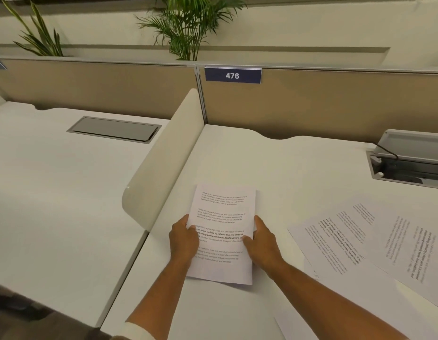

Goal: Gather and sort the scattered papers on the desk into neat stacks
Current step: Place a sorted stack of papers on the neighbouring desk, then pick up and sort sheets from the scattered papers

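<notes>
A stack of printed white papers [223,212] sits on the white desk [274,173], near its left side. My left hand [183,238] grips the stack's left edge with the thumb on top. My right hand [261,240] grips the right edge, thumb across the text. To the right, two loose printed sheets lie skewed: one [340,239] nearer the stack, another [414,253] overlapping it at the frame's right edge. Part of one more sheet [286,325] shows under my right forearm.
A curved cream divider [164,153] borders the desk on the left, with a neighbouring desk [53,192] beyond. A tan partition with a sign reading 476 [232,75] stands at the back. An open cable tray [409,160] sits at the back right.
</notes>
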The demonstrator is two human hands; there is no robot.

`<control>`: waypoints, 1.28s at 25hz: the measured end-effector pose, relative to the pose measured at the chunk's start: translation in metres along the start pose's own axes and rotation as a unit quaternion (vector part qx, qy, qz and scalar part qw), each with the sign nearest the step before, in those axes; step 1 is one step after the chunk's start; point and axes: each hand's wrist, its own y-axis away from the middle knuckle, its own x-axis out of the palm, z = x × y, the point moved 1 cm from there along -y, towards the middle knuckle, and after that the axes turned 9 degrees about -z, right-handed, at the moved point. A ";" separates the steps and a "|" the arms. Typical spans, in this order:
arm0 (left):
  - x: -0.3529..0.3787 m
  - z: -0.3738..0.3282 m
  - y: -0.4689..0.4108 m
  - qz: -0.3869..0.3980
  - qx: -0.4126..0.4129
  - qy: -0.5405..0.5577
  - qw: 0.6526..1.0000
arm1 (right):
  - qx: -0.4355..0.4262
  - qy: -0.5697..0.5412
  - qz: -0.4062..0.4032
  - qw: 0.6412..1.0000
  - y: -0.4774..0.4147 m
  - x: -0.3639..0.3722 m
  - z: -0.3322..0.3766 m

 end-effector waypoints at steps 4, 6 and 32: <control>0.002 0.002 -0.005 -0.002 -0.006 -0.044 0.999 | -0.013 0.068 -0.013 0.998 -0.004 0.000 -0.010; 0.004 0.001 -0.005 -0.007 -0.007 -0.080 0.997 | -0.032 0.112 -0.014 0.993 -0.004 -0.004 -0.015; 0.198 -0.094 0.148 0.255 0.361 -0.319 0.838 | 0.164 0.218 -0.349 0.896 0.053 -0.328 -0.263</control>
